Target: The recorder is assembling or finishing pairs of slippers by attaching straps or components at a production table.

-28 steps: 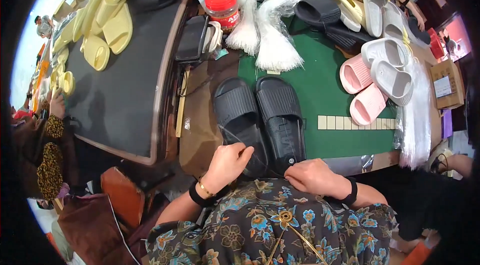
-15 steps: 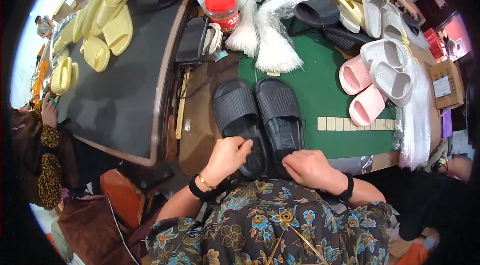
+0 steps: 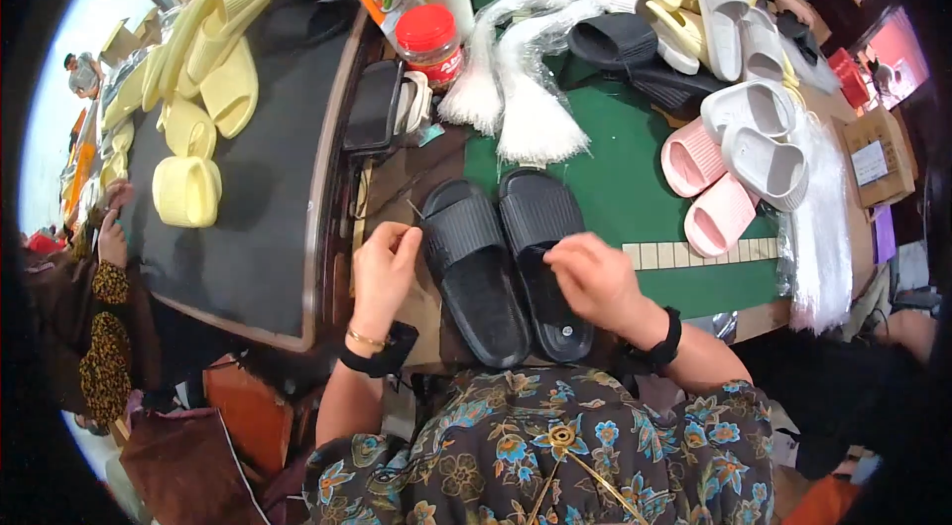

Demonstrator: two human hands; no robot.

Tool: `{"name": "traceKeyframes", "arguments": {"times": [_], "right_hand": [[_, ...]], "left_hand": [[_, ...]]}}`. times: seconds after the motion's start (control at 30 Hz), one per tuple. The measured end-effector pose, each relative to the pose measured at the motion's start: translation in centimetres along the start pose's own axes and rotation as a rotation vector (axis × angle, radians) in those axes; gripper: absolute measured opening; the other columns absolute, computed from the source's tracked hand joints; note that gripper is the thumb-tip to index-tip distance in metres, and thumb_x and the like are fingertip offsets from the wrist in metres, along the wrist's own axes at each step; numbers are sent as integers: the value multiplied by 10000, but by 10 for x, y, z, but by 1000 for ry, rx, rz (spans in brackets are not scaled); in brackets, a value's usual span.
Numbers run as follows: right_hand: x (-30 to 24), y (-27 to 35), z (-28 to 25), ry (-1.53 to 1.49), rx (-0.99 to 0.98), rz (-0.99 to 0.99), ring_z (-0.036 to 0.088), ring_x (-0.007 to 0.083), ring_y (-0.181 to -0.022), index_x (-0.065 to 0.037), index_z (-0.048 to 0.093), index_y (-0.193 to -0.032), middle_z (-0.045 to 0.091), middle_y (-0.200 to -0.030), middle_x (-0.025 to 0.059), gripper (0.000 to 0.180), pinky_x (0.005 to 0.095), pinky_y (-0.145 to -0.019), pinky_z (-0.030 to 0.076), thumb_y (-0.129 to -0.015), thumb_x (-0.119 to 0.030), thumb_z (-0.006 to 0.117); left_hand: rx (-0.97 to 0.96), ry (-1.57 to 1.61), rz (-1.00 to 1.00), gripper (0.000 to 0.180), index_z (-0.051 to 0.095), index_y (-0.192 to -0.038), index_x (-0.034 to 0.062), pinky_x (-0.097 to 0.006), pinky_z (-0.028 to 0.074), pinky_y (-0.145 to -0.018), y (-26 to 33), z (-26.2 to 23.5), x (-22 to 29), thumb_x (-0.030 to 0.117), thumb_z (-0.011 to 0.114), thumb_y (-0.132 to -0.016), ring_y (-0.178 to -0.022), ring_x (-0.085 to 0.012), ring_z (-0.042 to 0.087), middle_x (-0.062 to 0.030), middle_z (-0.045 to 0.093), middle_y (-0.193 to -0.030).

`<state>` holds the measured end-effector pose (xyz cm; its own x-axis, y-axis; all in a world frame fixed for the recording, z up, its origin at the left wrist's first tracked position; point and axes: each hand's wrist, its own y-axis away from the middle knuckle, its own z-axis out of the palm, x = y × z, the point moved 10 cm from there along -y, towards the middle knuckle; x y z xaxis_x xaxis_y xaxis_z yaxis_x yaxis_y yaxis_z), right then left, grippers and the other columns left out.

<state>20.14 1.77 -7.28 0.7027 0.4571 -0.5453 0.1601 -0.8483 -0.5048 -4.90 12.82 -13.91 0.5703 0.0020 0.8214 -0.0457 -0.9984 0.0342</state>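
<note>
A pair of black slide slippers lies side by side in front of me, toes pointing away: the left slipper (image 3: 482, 297) and the right slipper (image 3: 560, 302), each with a ribbed strap. Beside the outer edge of the left slipper's strap, my left hand (image 3: 385, 272) is closed in a pinch. A thin pale strand seems to rise near its fingertips, too fine to be sure of. My right hand (image 3: 600, 279) is also pinched, over the right slipper just behind its strap. Whatever its fingers hold is too small to name.
Bundles of thin white strands (image 3: 540, 118) lie beyond the slippers, near a red-lidded jar (image 3: 429, 44). Pink slippers (image 3: 721, 215) and grey slippers (image 3: 766, 168) are stacked at right. Yellow slippers (image 3: 230, 89) cover part of the black table at left, where a co-worker's hand (image 3: 112, 237) shows.
Both hands have moved from the slippers' heels toward the straps, the left one also outward. At left, a yellow pair has shifted nearer the table's middle. Other hands now show at the far edge.
</note>
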Motion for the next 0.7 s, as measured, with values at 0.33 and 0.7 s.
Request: {"name": "traceKeyframes", "arguments": {"times": [0.33, 0.7], "right_hand": [[176, -21, 23, 158, -72, 842, 667, 434, -769, 24, 701, -816, 675, -832, 249, 367, 501, -720, 535, -818, -318, 567], [169, -19, 23, 146, 79, 651, 670, 409, -770, 18, 647, -792, 670, -798, 236, 131, 512, -652, 530, -724, -91, 619]], "left_hand": [[-171, -153, 25, 308, 595, -749, -50, -360, 421, -507, -49, 41, -24, 222, 623, -890, -521, -192, 523, -127, 570, -642], [-284, -414, 294, 354, 712, -865, -46, -502, 219, -1150, -40, 58, 43, 277, 586, -938, -682, -304, 599, -174, 682, -747]]}}
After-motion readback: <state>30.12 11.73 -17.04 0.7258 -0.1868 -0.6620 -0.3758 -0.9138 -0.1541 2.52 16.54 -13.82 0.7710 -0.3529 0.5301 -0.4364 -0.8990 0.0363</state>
